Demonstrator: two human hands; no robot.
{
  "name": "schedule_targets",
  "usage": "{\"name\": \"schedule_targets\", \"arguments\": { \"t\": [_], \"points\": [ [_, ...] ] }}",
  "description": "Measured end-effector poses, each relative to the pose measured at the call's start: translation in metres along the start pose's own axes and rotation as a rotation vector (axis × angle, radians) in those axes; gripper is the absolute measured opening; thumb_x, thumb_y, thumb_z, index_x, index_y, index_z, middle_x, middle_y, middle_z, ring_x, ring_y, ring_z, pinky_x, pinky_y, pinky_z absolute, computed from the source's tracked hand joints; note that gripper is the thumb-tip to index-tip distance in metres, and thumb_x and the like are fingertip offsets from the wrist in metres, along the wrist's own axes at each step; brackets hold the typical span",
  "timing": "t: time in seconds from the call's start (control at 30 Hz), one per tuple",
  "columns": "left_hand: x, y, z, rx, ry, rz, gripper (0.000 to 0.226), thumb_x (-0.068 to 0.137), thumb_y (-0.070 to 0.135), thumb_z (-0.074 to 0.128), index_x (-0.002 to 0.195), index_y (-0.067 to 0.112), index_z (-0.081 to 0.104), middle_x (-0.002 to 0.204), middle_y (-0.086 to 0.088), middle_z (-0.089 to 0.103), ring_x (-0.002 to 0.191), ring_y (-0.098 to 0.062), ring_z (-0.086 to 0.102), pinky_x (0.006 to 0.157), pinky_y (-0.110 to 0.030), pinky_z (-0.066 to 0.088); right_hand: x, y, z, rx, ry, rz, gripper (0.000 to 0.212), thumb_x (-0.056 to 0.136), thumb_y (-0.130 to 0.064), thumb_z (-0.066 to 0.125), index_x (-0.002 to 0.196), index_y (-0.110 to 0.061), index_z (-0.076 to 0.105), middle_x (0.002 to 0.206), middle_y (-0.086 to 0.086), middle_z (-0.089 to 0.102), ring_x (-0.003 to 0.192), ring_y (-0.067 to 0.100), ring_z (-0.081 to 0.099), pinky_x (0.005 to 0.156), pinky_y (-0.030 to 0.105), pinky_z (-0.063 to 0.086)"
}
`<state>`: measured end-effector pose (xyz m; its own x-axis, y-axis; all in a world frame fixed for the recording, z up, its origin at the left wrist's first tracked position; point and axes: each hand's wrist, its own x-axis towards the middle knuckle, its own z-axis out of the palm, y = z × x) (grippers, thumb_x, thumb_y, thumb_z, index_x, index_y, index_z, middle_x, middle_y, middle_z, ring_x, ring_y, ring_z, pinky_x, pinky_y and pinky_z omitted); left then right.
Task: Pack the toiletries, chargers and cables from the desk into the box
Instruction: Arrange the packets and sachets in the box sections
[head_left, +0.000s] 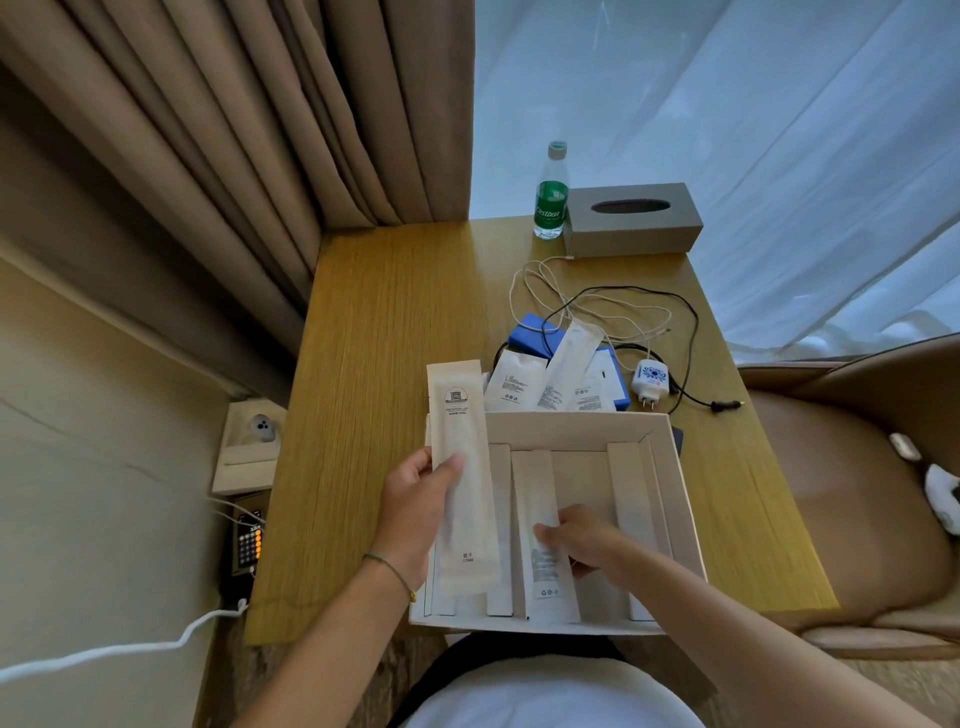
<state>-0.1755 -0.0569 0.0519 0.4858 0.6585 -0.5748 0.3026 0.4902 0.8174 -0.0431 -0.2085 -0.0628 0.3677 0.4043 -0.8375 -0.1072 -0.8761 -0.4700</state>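
left hand grips long paper comb sachet — over cardboard box.

1. Long white paper comb sachet, black print.
2. Pale cream cardboard box.
3. Streaky yellow-brown wooden surface.
4. White plug-in charger, blue floral pattern.
5. Green-labelled clear plastic bottle.

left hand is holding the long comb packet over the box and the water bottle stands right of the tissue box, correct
Not quite: in the head view the water bottle stands left of the tissue box, not right. The left hand does hold the comb packet over the box.
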Motion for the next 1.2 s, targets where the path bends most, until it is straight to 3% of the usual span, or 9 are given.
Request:
{"name": "schedule_targets", "arguments": {
  "t": [0.1, 0.23, 0.4, 0.53, 0.6, 0.73, 0.83, 1.07, 1.2],
  "points": [
    [-0.003, -0.001, 0.002, 0.026, 0.000, -0.006, 0.012, 0.094, 0.015, 0.066, 0.102, 0.018, 0.074, 0.095, -0.002, 0.079, 0.084, -0.016, 0.075, 0.066, -0.028, 0.056, 0.008, -0.004, 0.003, -0.112, 0.055, -0.064, 0.026, 0.098, -0.037, 0.059, 0.091, -0.012, 0.062, 0.079, 0.002, 0.066, 0.069, 0.017, 0.062, 0.069, 0.031, 0.055],
    [-0.007, -0.004, 0.005, 0.088, -0.040, 0.011, 0.011, 0.094, 0.015, 0.066, 0.100, 0.015, 0.075, 0.096, -0.004, 0.079, 0.087, -0.017, 0.074, 0.068, -0.029, 0.058, 0.014, -0.004, 0.008, -0.405, 0.158, -0.107, 0.037, 0.093, -0.051, 0.060, 0.099, -0.015, 0.062, 0.094, 0.001, 0.068, 0.084, 0.020, 0.065, 0.071, 0.031, 0.052],
    [-0.010, -0.005, 0.015, 0.177, -0.134, -0.091, 0.012, 0.094, 0.014, 0.065, 0.101, 0.010, 0.074, 0.098, -0.010, 0.078, 0.089, -0.028, 0.075, 0.072, -0.035, 0.060, 0.007, -0.006, -0.004, -0.612, 0.245, -0.108, 0.046, 0.084, -0.068, 0.060, 0.081, -0.022, 0.054, 0.073, -0.008, 0.054, 0.070, 0.015, 0.054, 0.053, 0.028, 0.037],
    [-0.008, 0.007, 0.015, 0.248, -0.316, -0.258, 0.008, 0.090, 0.014, 0.068, 0.084, 0.009, 0.072, 0.074, -0.008, 0.075, 0.060, -0.023, 0.070, 0.052, -0.027, 0.054, -0.007, -0.011, -0.025, -0.353, 0.294, -0.119, 0.042, 0.090, -0.047, 0.059, 0.078, -0.008, 0.069, 0.064, -0.001, 0.061, 0.060, 0.016, 0.058, 0.057, 0.029, 0.044],
    [-0.005, 0.008, 0.015, 0.335, -0.367, -0.294, 0.010, 0.090, 0.014, 0.069, 0.080, 0.011, 0.070, 0.069, -0.004, 0.074, 0.055, -0.019, 0.070, 0.048, -0.023, 0.052, -0.021, -0.013, -0.042, -0.187, 0.350, -0.169, 0.031, 0.091, -0.032, 0.059, 0.079, -0.007, 0.073, 0.059, 0.001, 0.064, 0.053, 0.013, 0.057, 0.053, 0.026, 0.044],
    [0.004, -0.008, 0.032, 0.339, -0.349, -0.365, 0.020, 0.093, 0.016, 0.065, 0.109, 0.003, 0.066, 0.086, -0.013, 0.076, 0.073, -0.028, 0.073, 0.064, -0.034, 0.059, -0.048, -0.021, -0.070, -0.043, 0.396, -0.221, 0.021, 0.090, -0.019, 0.058, 0.078, -0.011, 0.073, 0.056, 0.001, 0.065, 0.049, 0.010, 0.057, 0.049, 0.024, 0.044],
    [0.013, -0.027, 0.056, 0.333, -0.296, -0.394, 0.023, 0.095, 0.008, 0.057, 0.116, 0.002, 0.062, 0.104, -0.021, 0.072, 0.090, -0.036, 0.071, 0.082, -0.044, 0.059, -0.056, -0.027, -0.072, -0.019, 0.344, -0.212, 0.018, 0.093, -0.018, 0.056, 0.082, -0.016, 0.070, 0.060, 0.002, 0.068, 0.052, 0.010, 0.058, 0.048, 0.023, 0.043],
    [0.034, -0.066, 0.093, 0.449, -0.267, -0.403, 0.025, 0.090, -0.002, 0.053, 0.111, 0.001, 0.066, 0.109, -0.024, 0.071, 0.090, -0.034, 0.071, 0.068, -0.035, 0.060, -0.061, -0.025, -0.071, 0.006, 0.342, -0.252, 0.013, 0.094, -0.021, 0.058, 0.088, -0.018, 0.070, 0.063, 0.002, 0.069, 0.052, 0.008, 0.060, 0.049, 0.021, 0.044],
    [0.045, -0.085, 0.101, 0.648, -0.257, -0.300, 0.014, 0.091, 0.001, 0.056, 0.103, 0.002, 0.064, 0.095, -0.016, 0.067, 0.081, -0.028, 0.068, 0.067, -0.034, 0.062, -0.063, -0.023, -0.074, 0.044, 0.327, -0.260, 0.012, 0.096, -0.021, 0.059, 0.089, -0.018, 0.069, 0.065, 0.002, 0.069, 0.055, 0.009, 0.061, 0.051, 0.022, 0.045]
  ]
}}
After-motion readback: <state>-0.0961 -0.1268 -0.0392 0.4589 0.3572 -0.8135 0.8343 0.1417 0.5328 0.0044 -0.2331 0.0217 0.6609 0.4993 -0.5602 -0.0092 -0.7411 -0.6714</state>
